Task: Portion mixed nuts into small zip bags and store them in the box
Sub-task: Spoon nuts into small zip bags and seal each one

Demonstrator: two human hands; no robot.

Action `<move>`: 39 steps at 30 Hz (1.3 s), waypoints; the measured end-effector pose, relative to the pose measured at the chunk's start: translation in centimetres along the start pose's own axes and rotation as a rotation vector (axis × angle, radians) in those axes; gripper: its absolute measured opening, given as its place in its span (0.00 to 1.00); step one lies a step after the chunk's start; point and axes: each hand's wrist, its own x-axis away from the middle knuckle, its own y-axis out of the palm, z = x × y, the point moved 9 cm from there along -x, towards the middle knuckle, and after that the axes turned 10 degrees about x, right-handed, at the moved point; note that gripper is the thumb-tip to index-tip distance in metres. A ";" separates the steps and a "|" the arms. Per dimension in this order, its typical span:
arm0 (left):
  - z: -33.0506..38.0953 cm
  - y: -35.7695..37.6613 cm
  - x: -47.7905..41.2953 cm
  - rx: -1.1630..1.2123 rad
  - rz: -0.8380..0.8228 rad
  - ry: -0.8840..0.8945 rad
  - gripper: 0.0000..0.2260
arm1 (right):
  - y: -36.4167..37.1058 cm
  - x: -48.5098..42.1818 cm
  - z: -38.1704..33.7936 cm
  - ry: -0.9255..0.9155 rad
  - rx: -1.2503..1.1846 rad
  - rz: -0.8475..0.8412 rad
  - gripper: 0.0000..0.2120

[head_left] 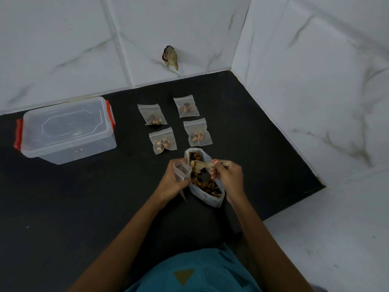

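White marble-look wall tiles (63,39) fill the top and right of the frame, meeting in a corner at upper right. Below them a black counter (63,207) covers the middle and lower left.

At centre left a clear plastic box (67,129) with red clips stands on the counter against the wall, its lid on.

Just below the middle of the frame an open bag of mixed nuts (207,186) lies on the counter between the two hands.

The left hand (174,180), on the bag's left edge, has its fingers curled round an empty small zip bag (181,170), holding its mouth up beside the nuts. The right hand (228,175), on the bag's right, pinches the handle of a pale spoon (207,164) between thumb and fingers. The spoon's bowl, with a nut or two in it, hangs over the open bag and points toward the empty zip bag.

Above the hands, four filled zip bags lie flat in two rows of two, apart from one another: upper left bag (152,114), upper right bag (186,107), lower left bag (162,141) and lower right bag (197,132), all right of the box.
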 end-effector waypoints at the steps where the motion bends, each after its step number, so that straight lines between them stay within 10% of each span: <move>1: 0.0 0.0 0.0 -0.006 -0.004 -0.001 0.23 | 0.0 0.0 0.2 0.006 -0.011 0.002 0.09; 16: 0.0 -0.5 0.6 0.031 0.007 0.014 0.26 | -1.1 0.1 3.5 0.310 -0.484 -0.056 0.07; 27: -0.1 -0.5 0.6 0.041 0.015 0.022 0.26 | -0.3 1.3 -1.4 -0.175 0.255 0.023 0.04; 39: -0.5 0.2 0.1 0.082 -0.019 -0.008 0.27 | 0.3 1.1 0.6 0.069 0.111 0.006 0.09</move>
